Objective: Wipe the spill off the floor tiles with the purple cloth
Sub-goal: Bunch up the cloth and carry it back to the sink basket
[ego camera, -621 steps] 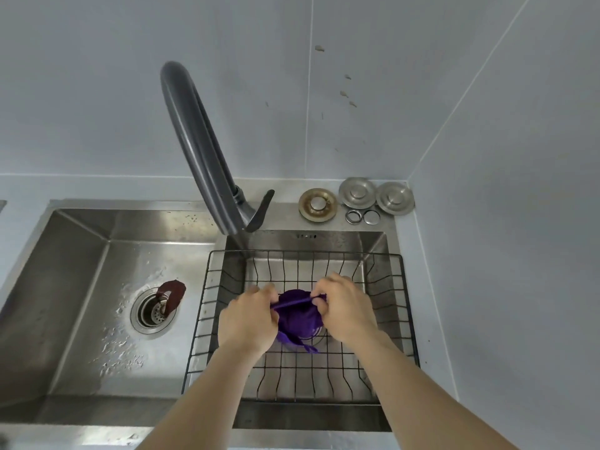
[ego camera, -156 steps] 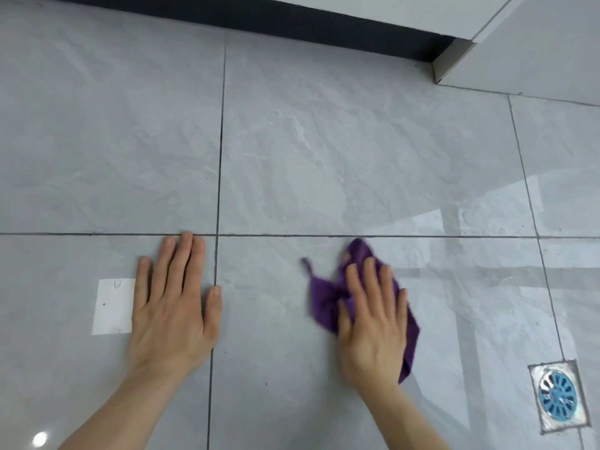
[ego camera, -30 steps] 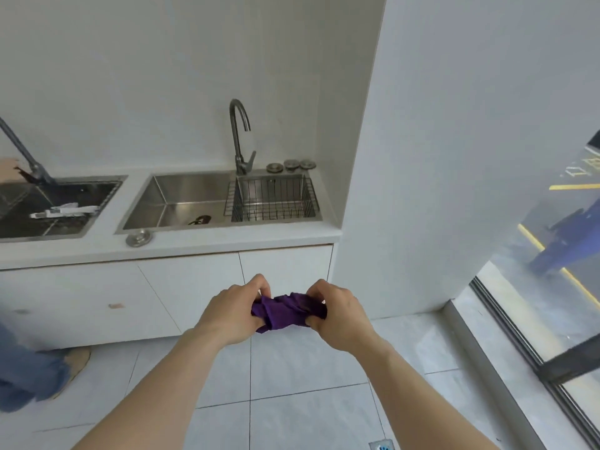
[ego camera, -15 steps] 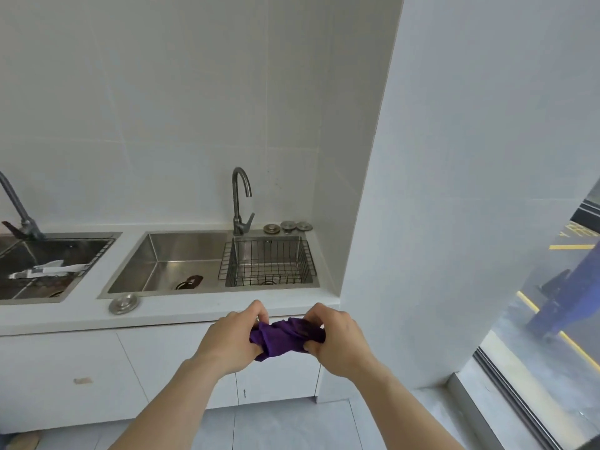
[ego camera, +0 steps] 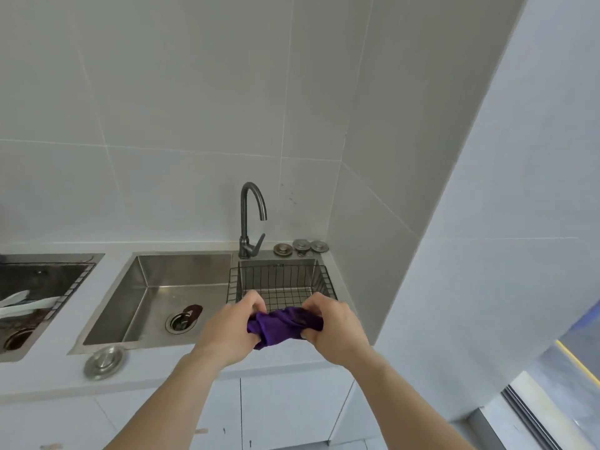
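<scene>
A steel sink point(ego camera: 152, 287) sat in the white counter point(ego camera: 162, 368) under grey wall tiles. Both hands, left hand point(ego camera: 232, 329) and right hand point(ego camera: 334, 328), were closed tight on the bunched purple cloth point(ego camera: 282, 326), which stretched between them.

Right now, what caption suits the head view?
Both hands, left and right, bunch a purple cloth before the wire sink basket.

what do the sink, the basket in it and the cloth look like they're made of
The sink looks like brushed stainless steel: grey, with soft reflections. The basket seems to be thin dark wire, probably coated metal, as an open grid. The purple cloth, bunched between the left hand and right hand, looks like soft matte fabric, perhaps microfibre.
</scene>
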`<state>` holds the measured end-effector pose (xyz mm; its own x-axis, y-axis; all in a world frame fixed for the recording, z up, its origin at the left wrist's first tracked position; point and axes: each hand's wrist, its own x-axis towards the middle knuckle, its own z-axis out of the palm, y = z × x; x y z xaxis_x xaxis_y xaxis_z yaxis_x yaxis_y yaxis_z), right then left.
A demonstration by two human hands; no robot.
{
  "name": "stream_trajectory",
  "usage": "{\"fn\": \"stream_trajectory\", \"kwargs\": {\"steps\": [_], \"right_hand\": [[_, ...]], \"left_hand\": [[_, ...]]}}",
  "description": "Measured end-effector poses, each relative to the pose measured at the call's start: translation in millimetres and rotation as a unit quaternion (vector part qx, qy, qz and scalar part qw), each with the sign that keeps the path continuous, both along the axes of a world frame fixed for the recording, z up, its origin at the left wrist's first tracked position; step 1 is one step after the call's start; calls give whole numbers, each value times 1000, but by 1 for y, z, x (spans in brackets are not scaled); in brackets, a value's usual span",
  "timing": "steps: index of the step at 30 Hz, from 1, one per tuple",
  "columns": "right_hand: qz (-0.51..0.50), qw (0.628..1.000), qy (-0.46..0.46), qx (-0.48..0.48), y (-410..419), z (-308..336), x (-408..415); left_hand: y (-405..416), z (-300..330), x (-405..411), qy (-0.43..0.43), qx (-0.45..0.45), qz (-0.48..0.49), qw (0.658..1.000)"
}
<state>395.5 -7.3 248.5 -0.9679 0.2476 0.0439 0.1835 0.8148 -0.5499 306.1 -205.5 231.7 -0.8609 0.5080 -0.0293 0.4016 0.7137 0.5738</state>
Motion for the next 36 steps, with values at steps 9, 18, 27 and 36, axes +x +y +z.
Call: {"fn": "stream_trajectory", "kwargs": {"steps": [9, 18, 27, 36], "right_hand": [[-6, 1000, -14, -13, 36, -57, -127], [26, 996, -74, -35, 107, -129, -281], [36, 991, -129, -16, 150, -204, -370], [89, 978, -183, 51, 158, -273, -374]], "left_hand": [[44, -56, -124, 4, -16, 26, 1000], [114, -118, -258, -52, -52, 57, 996], [161, -183, -339, -105, -88, 51, 989], [175, -253, -356, -108, -191, -21, 975]]}}
